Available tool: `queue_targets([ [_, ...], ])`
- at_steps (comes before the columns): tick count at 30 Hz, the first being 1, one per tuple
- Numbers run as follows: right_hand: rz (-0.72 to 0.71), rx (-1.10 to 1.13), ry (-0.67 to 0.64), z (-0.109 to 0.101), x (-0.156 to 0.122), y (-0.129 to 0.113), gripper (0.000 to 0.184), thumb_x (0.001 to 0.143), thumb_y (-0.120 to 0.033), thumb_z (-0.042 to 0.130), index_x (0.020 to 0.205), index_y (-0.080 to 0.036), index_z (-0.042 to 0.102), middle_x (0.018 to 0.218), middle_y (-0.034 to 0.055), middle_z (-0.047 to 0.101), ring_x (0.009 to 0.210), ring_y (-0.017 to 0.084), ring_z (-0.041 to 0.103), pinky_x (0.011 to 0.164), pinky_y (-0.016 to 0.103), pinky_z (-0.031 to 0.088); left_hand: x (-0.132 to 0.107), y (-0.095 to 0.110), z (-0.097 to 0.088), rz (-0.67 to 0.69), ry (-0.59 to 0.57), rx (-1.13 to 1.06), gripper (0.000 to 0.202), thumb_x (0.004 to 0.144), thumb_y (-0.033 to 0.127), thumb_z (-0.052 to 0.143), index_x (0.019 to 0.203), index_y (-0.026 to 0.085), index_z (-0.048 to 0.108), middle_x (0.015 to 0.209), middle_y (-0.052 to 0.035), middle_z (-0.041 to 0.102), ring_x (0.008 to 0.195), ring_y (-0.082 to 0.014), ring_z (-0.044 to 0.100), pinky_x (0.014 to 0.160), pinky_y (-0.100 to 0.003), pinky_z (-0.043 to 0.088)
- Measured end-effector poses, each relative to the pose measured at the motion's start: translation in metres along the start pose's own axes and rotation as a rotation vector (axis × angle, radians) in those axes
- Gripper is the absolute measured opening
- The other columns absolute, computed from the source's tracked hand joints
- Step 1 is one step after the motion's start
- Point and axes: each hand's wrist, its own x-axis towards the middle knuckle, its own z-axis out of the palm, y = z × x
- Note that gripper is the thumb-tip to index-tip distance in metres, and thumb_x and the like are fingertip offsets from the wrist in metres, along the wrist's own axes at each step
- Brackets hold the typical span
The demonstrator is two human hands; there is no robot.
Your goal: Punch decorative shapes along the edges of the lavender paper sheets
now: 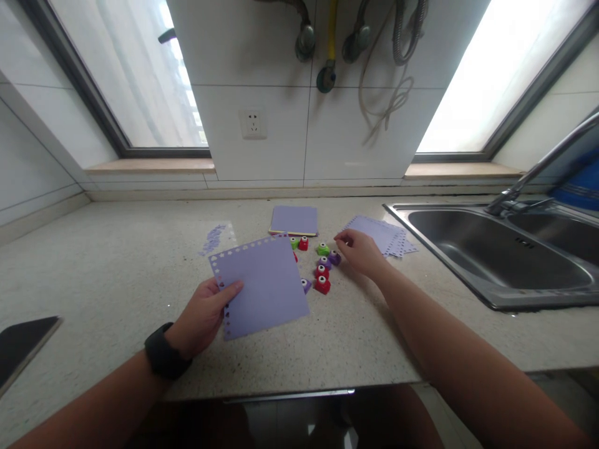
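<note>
My left hand (206,315) grips a sheet of purple paper (264,287) by its left edge, thumb on top. Small shaped cut-outs run along the sheet's left and top edges. Several small craft punches in red (322,284), green (322,249) and purple (334,257) sit on the counter to the right of the sheet; others are partly hidden behind it. Just beyond the purple punch, my right hand (359,251) has its thumb and fingertips pinched together; what is between them, if anything, I cannot make out.
A stack of purple paper (294,220) lies at the back. Fanned punched sheets (374,232) rest beside the steel sink (486,299) on the right. Small purple paper bits (214,239) are heaped left of centre. A dark flat object (25,343) lies at the left edge.
</note>
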Motion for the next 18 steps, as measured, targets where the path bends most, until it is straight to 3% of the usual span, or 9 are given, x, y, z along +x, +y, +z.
queue_targets([
  [11, 0.058, 0.014, 0.011, 0.0010, 0.0053, 0.0081, 0.021, 0.090, -0.023, 0.058, 0.096, -0.017, 0.076, 0.097, 0.0119, 0.080, 0.089, 0.026, 0.072, 0.081, 0.038, 0.050, -0.0043, 0.0036, 0.0017, -0.065, 0.009, 0.002, 0.022, 0.080, 0.027, 0.084, 0.100, 0.019, 0.079, 0.096, -0.0107, 0.085, 0.089, -0.0308, 0.081, 0.076, -0.038, 0.065],
  [18, 0.060, 0.024, 0.020, -0.0012, 0.0075, 0.0109, 0.027, 0.093, -0.035, 0.055, 0.094, -0.017, 0.075, 0.086, 0.0096, 0.077, 0.080, 0.025, 0.069, 0.075, 0.037, 0.047, -0.0053, 0.0058, 0.0028, -0.104, 0.043, -0.046, 0.019, 0.080, 0.023, 0.083, 0.098, 0.018, 0.078, 0.095, -0.0106, 0.085, 0.084, -0.0291, 0.081, 0.075, -0.038, 0.065],
])
